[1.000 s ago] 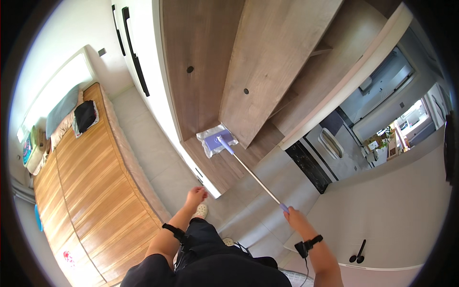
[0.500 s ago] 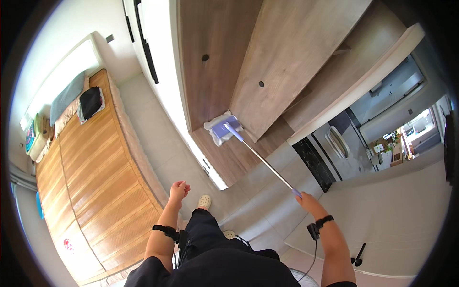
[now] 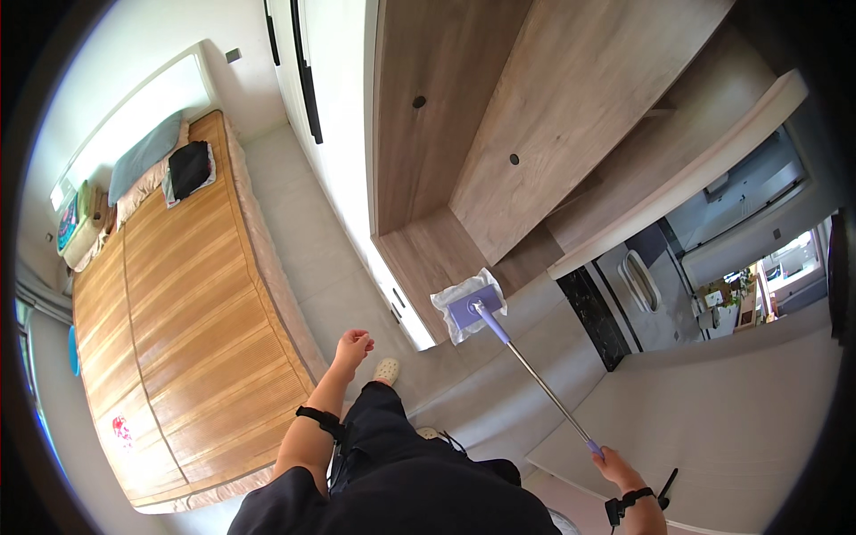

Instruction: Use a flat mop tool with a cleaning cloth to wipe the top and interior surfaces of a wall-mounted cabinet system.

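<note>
The right hand (image 3: pixel 615 468) is clenched around the purple end grip of a flat mop's pole (image 3: pixel 535 379), low at the person's right. The left hand (image 3: pixel 352 343) holds nothing, its fingers loosely curled, hanging out in front of the body on the bed side of the mop.

The mop head (image 3: pixel 468 308) — a purple plate wrapped in a pale cloth — lies flat at the foot of the wooden cabinet (image 3: pixel 464 160), just where the wood base meets the floor. One-handed, the pole is long and the head far from the grip, so I judge that the stroke goes best kept short and even, with the plate held flat so the whole cloth bears on the surface and its edge runs right along the cabinet base without lifting or catching on it. The free hand could steady the pole midway if the head starts to skid or tip.

The floor (image 3: pixel 303 241) is pale, smooth tile. A light slipper (image 3: pixel 386 370) shows on a foot between the mop head and the left hand. Beyond the left hand, away from the mop, stands a bed (image 3: pixel 187 330) covered by a bamboo mat, with a dark folded item (image 3: pixel 187 169) and a pillow (image 3: pixel 143 156) at its far end. Past the mop head rise white wardrobe doors (image 3: pixel 330 98) with long dark handles — and off to the right of the mop, a doorway opens onto a brighter room.
</note>
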Motion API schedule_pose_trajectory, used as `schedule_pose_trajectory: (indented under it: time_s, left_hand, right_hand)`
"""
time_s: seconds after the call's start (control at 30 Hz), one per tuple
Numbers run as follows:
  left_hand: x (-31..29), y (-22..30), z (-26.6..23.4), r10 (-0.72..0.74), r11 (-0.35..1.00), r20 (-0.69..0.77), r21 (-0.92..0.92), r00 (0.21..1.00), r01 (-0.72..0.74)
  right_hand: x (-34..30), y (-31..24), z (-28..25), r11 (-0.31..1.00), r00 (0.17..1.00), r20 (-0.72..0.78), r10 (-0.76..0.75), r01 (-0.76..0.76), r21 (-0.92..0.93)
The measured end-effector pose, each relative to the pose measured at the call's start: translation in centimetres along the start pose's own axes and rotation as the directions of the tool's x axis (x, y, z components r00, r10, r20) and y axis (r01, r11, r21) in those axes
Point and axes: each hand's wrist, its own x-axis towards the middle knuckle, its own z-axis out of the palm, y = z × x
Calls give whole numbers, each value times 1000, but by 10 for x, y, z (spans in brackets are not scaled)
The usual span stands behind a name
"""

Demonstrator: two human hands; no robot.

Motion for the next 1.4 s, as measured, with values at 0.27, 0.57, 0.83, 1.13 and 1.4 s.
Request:
schedule_pose_trajectory:
  time_s: [0.27,0.57,0.83,1.13,1.4]
  left_hand:
    - [6,-8,-4,-35,997,74,70,997,30]
    - [2,7,-23,0,991,103,135,995,-14]
    - [-6,-4,-32,-48,987,55,158,997,39]
    - [-13,-12,-15,-74,997,69,35,995,72]
    - [-35,-18,7,-148,989,103,-14,984,150]
  right_hand:
    - [52,-81,-6,975,976,2,-217,217,49]
    - [118,-201,8,967,961,-129,-247,252,28]
    - [110,-178,35,977,971,-121,-208,212,25]
    - [-4,-59,105,997,990,-123,-72,69,-30]
    - [-63,-8,160,997,988,-154,30,-19,70]
